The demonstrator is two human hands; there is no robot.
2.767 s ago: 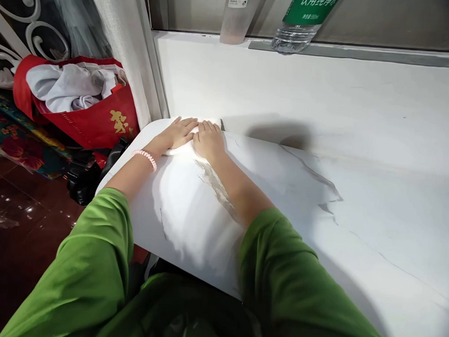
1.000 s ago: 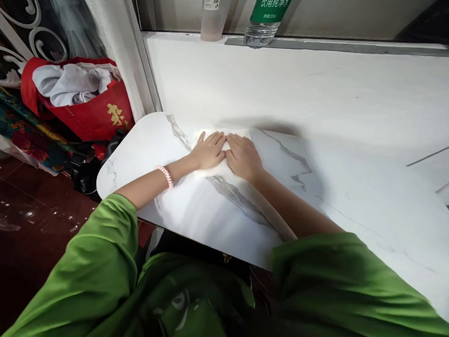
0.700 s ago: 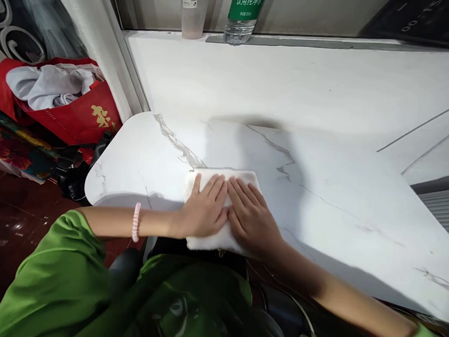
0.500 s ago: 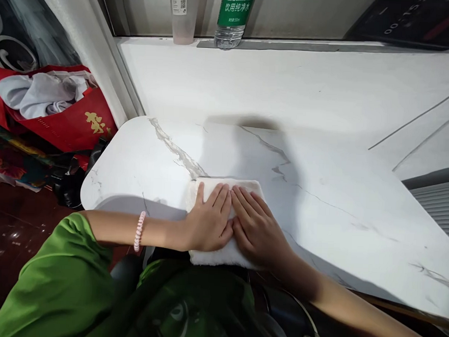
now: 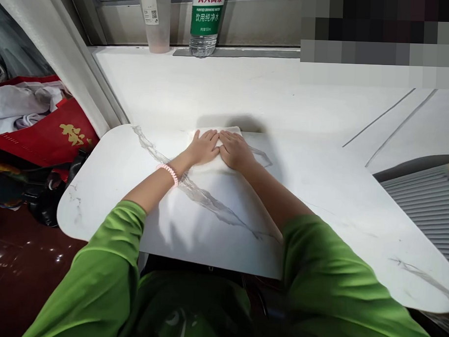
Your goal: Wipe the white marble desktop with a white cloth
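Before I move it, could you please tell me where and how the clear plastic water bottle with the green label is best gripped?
Probably around the round, green-labelled body of the bottle, from the front, over the white marble-patterned table: it stands upright, with a gap to the tall frosted container on its left; its top is out of frame.

"农夫山泉", "PURIFIED DRINKING WATER" on btl (image 5: 205, 23)

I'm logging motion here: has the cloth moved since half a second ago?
Yes. Judged against the table, the cloth has gone away from the person, from the near edge to the far edge by the wall.
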